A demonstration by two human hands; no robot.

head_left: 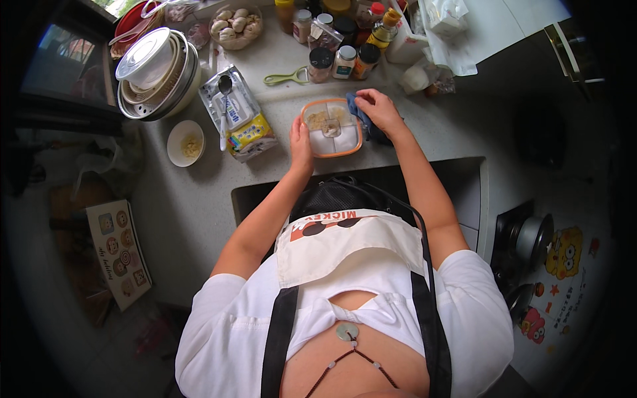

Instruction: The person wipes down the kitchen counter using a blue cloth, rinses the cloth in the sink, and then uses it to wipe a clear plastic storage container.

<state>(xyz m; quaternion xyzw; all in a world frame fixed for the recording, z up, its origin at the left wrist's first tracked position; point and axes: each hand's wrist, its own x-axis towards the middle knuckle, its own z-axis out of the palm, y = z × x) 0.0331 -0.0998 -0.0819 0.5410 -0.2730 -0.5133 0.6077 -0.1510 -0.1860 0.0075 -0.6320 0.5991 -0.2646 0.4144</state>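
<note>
On the counter in front of me sits a squarish clear container (343,142) with an orange rim, split into compartments. Pale tan powder lies in its far left part, and white stuff fills the near parts. My left hand (301,142) rests against its left side, fingers stretched out along the wall. At the far right corner, my right hand (378,110) pinches a blue cloth (353,103) that touches the rim. More dark blue material shows below that hand, partly hidden by it.
Left of the container lie a wipes packet (249,136) with a spoon (225,93) on it and a white bowl (188,142) of chopped pale bits. Farther back are a green peeler (284,78), seasoning jars (344,62), mushrooms (235,26) and stacked basins (147,60).
</note>
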